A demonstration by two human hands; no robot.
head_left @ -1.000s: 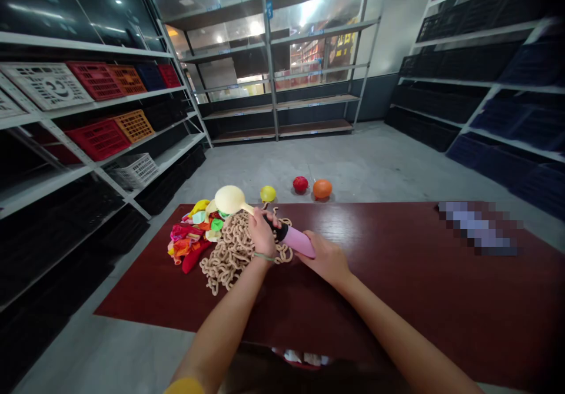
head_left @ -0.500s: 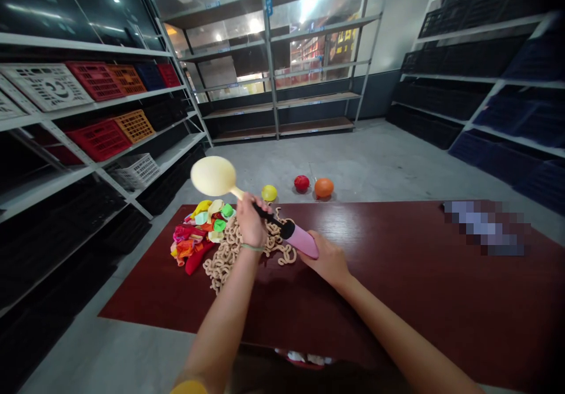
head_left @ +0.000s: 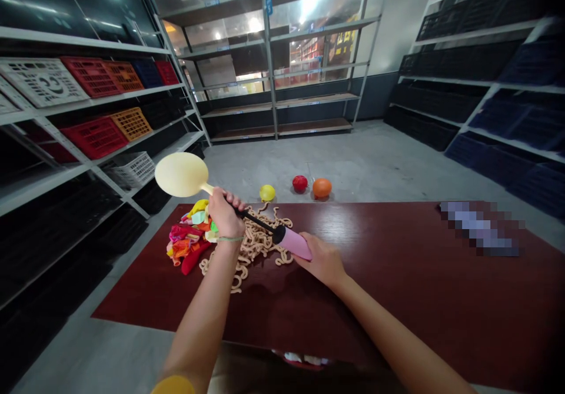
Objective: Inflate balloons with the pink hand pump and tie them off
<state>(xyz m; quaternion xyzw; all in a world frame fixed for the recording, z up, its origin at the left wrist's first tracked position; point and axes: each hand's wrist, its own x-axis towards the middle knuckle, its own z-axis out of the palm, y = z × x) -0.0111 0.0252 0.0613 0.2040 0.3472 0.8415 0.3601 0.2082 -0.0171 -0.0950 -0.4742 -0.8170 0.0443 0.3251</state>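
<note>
1. Since the last look, the left hand point(head_left: 225, 217) had swung the pale balloon point(head_left: 180, 174) farther left, and the balloon looked a bit fatter.
2. The left hand's grip was closed round the thin black part of the pump point(head_left: 293, 244), just below the balloon's neck.
3. The right hand point(head_left: 322, 258) was cupped on the pink end of the pump. I could not tell if its grip was shut all the way.
4. The balloon was up in the air over the near edge of the desk point(head_left: 397, 305), and the pump lay slanted just above the desk top.
5. It seemed best to keep the neck held tight on the tip, so no air got out, and to keep the pump steady with the other hand.
6. There was one pump and one pale balloon in the hands.
7. Three round balloons sat on the floor point(head_left: 353, 152): one yellow balloon point(head_left: 267, 192), one red balloon point(head_left: 300, 183) and one orange balloon point(head_left: 322, 188).
8. A heap of flat balloons point(head_left: 183, 241) lay on the desk, too mixed up to count.
9. One tan chain point(head_left: 260, 244) lay in a messy pile beside them, under the pump.
10. About nine baskets point(head_left: 92, 76) sat on the left shelves point(head_left: 44, 183).
</note>
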